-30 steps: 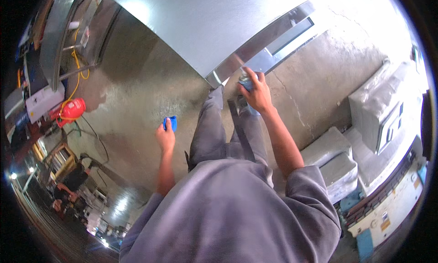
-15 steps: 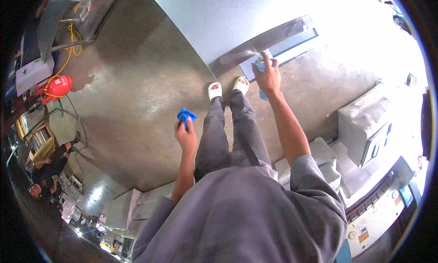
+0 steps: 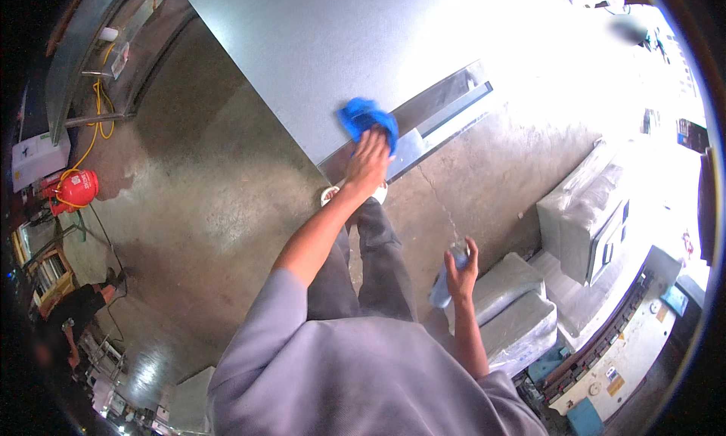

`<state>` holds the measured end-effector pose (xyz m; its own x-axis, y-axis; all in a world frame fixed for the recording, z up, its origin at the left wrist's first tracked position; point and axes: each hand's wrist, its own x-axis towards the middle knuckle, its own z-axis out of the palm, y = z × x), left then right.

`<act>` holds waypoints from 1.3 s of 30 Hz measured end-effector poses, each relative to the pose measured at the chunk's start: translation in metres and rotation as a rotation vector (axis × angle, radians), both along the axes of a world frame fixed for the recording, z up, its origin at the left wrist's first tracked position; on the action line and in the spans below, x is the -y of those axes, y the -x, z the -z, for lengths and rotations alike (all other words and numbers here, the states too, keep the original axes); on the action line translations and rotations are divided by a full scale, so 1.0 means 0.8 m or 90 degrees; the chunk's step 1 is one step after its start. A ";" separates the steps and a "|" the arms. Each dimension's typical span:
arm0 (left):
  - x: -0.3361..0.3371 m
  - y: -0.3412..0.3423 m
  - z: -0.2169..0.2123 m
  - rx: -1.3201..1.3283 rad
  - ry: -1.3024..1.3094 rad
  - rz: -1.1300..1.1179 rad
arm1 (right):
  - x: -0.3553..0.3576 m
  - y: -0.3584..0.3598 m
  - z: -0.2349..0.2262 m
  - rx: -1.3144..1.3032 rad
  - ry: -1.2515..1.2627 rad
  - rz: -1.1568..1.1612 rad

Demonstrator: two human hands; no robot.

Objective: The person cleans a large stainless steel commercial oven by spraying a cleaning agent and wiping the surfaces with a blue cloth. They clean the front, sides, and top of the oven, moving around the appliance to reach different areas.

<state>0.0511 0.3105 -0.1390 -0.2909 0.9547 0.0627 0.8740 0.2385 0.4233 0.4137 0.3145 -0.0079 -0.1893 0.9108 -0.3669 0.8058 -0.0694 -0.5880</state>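
Observation:
My left hand (image 3: 369, 164) is stretched forward, pressing a bunched blue cloth (image 3: 358, 112) against the near end of a large pale metal cabinet (image 3: 280, 65). Its fingers lie over the cloth, close to a shiny metal strip (image 3: 435, 96) along the cabinet's near edge. Low on my right, my right hand (image 3: 463, 276) is wrapped round a translucent bluish spray bottle (image 3: 440, 291). The bottle is tilted and well apart from the cabinet; part of it is hidden behind the fingers.
Plastic-wrapped boxy units (image 3: 578, 209) stand at the right, beside a white machine panel (image 3: 616, 360). A red tank (image 3: 78, 188) with a yellow hose sits at the far left. Below it is another person (image 3: 76, 311). My shoes (image 3: 330, 195) are close to the cabinet edge.
My left hand has swung forward and right, bringing the cloth onto the cabinet. My right hand has drawn back from the metal strip with the spray bottle.

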 end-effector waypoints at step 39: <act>0.007 -0.004 -0.045 0.031 0.296 0.034 | -0.342 0.251 0.078 -0.080 -0.097 -0.234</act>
